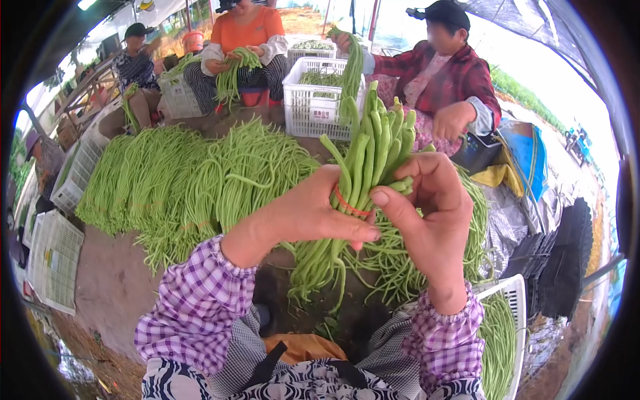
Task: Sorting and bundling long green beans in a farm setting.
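In front of my chest stands a bundle of yardlong beans, cut ends upward and long tails hanging down. An orange-red rubber band circles it near the middle. My left hand wraps the bundle from the left at the band, thumb across the front. On the other side my right hand has its fingers bent against the bean ends, with the thumb close to the band. A few short bean ends poke out between its thumb and fingers. Some fingertips are hidden behind the beans.
A long heap of yardlong beans covers the ground ahead. A white plastic crate stands beyond it; another crate with beans is at my right. Nearby people handle beans. Black plastic pieces are stacked at right.
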Motion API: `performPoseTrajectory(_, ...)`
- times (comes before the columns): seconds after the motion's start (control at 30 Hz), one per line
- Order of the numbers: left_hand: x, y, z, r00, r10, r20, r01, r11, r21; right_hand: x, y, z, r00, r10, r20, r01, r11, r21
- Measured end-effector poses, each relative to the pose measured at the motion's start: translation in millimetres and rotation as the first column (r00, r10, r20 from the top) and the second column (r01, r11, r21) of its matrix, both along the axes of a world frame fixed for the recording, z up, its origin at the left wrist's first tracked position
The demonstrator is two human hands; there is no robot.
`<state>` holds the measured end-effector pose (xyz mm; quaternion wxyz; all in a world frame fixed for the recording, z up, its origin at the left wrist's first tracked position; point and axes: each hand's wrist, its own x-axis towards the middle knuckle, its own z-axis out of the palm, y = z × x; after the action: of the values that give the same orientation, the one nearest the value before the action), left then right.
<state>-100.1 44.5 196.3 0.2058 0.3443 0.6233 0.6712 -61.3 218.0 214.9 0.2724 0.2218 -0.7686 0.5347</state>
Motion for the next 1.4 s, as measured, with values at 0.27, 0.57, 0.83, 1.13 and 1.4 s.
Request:
performPoseTrajectory(0.27, 0, 3, -7, 0.992, -0.107, 0.063, 0.102, 0.992, 0.067, -2, 0, 0, 0.993, 0.083, -0.087, -0.103, 0.961, -0.256)
performPoseTrajectory(0.57, 8, 12, -7, 0.984, -0.157, 0.084, 0.163, 0.984, -0.068, -7, 15, 5, 0.978, -0.080, -0.195, 0.052, 0.988, -0.144)
performPoseTrajectory(0.83, -26, -9, 6, 0.998, -0.017, 0.063, -0.006, 0.939, 0.343, -33, 11, -10, 0.972, 0.229, 0.053, -0.205, 0.935, -0.291)
performPoseTrajectory(1.13, -31, -15, 4, 0.940, -0.004, 0.342, -0.212, 0.779, 0.591, -36, -23, -76, 0.407, 0.772, 0.489, -0.600, 0.629, -0.495)
performPoseTrajectory(1.4, -39, -5, -20, 0.995, -0.097, 0.011, 0.089, 0.947, 0.309, -40, -17, -78, 0.510, 0.756, 0.410, -0.497, 0.648, -0.576)
